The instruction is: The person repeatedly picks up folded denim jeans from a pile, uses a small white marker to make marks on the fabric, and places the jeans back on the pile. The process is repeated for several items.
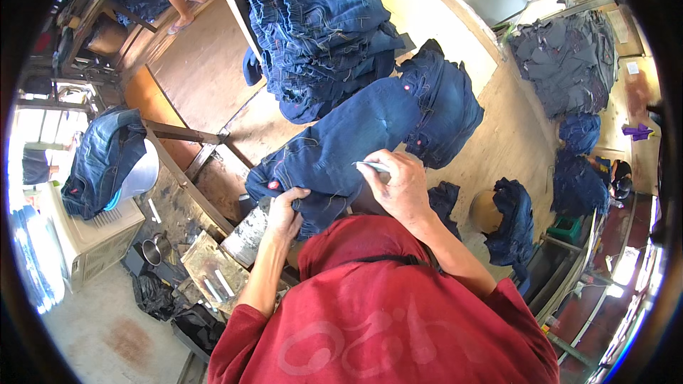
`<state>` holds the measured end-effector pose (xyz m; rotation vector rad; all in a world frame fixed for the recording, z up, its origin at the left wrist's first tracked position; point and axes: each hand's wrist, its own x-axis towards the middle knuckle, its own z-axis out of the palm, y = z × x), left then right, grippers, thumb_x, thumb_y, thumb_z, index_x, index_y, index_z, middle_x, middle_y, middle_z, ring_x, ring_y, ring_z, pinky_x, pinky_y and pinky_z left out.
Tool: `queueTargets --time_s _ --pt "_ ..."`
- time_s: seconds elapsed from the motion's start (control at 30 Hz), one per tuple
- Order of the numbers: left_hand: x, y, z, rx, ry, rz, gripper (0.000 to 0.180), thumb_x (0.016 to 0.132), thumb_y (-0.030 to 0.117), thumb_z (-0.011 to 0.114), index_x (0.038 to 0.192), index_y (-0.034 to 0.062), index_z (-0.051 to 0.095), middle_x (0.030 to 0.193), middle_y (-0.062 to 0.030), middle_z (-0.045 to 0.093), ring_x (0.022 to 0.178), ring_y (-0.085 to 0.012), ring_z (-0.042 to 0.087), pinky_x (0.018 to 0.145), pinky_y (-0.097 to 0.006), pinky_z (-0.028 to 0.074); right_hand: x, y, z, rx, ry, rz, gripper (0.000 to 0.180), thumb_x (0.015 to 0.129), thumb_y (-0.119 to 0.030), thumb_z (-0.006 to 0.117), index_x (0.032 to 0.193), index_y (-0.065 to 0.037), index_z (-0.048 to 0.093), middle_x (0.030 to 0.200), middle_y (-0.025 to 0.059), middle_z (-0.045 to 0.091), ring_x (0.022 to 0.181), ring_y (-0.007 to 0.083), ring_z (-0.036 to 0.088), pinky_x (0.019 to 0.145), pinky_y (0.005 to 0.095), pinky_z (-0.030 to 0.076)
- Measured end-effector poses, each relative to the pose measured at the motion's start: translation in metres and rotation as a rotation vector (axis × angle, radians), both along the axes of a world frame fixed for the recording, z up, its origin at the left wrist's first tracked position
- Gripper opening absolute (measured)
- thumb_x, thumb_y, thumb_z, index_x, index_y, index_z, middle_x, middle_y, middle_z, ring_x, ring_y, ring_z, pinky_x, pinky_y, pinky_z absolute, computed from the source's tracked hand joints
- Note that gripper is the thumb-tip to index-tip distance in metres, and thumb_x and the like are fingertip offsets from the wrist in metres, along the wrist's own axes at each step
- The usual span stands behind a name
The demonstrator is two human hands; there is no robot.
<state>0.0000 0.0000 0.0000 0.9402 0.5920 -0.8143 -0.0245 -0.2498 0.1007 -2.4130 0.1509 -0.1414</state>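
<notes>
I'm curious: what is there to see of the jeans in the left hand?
The jeans look like dark blue denim, with orange stitching and a round red patch at the near end. Rumpled, they stretch from lower left to upper right, the far end meeting a denim bundle. The left hand grips the near end; the right hand holds a slim pale tool over them, contact unclear.

the jeans [331, 141] are dark blue with paler faded patches and a red badge [274, 185]. the shirt [398, 291] is deep red with paler swirls.
</notes>
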Motion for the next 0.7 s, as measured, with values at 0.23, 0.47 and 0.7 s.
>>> queueTargets --time_s 0.23,0.47,0.7 --pt "-0.003 -0.016 0.016 -0.110 0.009 -0.084 0.035 0.089 0.000 0.078 0.124 -0.0041 0.073 0.116 -0.0150 0.080 0.103 -0.0270 0.078 0.097 -0.044 0.064 -0.005 0.005 0.001 -0.048 -0.059 0.033 0.012 0.096 -0.018 0.083 0.095 -0.009 0.076 0.087 0.0074 0.078 0.079 0.0288 0.075 0.071 0.0411 0.059" --pt "-0.009 -0.005 0.035 0.019 -0.115 -0.082 0.036 0.085 -0.006 0.078 0.121 -0.0011 0.078 0.113 -0.0117 0.082 0.097 -0.0237 0.079 0.092 -0.038 0.064 -0.013 0.040 -0.004 -0.218 -0.064 0.222 0.012 0.096 -0.022 0.082 0.092 -0.013 0.075 0.084 0.0037 0.075 0.076 0.0265 0.071 0.071 0.0391 0.058" --pt "-0.007 0.000 0.030 0.008 0.027 -0.130 0.039 0.084 -0.007 0.080 0.122 -0.0013 0.078 0.115 -0.0129 0.083 0.101 -0.0252 0.080 0.094 -0.038 0.064 -0.015 0.038 -0.001 -0.269 -0.004 0.223 0.016 0.096 -0.025 0.080 0.088 -0.014 0.074 0.081 0.0044 0.075 0.074 0.0275 0.072 0.067 0.0405 0.058"
